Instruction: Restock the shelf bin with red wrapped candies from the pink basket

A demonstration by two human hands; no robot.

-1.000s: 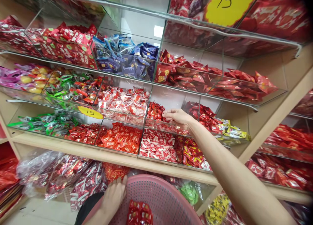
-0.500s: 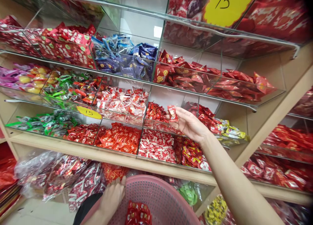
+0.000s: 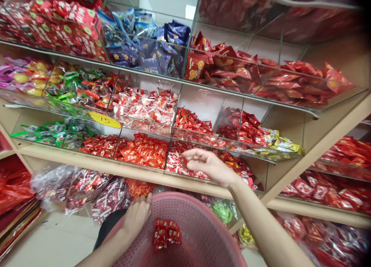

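My left hand (image 3: 137, 214) grips the left rim of a pink perforated plastic basket (image 3: 199, 216), its fingers curled over the edge. On the basket's floor lies a small group of red wrapped candies (image 3: 166, 234). My right hand (image 3: 207, 166) is in front of the bottom shelf, palm turned to the left, its fingers stretched out and a little apart. No candy shows clearly in it. Behind its fingers is a compartment of small red-and-white wrapped candies (image 3: 175, 158), partly hidden by the hand. Orange-red packets (image 3: 145, 151) fill the compartment to the left.
Clear dividers split the wooden shelf unit (image 3: 116, 170) into several candy compartments. Above are blue packets (image 3: 162, 46) and red packets (image 3: 232, 65). A yellow price tag (image 3: 104, 120) marks 15. Plastic bags of candy (image 3: 87, 185) lie below the shelf, left of the basket.
My right hand has come down from the middle shelf to the bottom one. The small red candy it held up is no longer visible in its fingers. My left hand stays on the rim.
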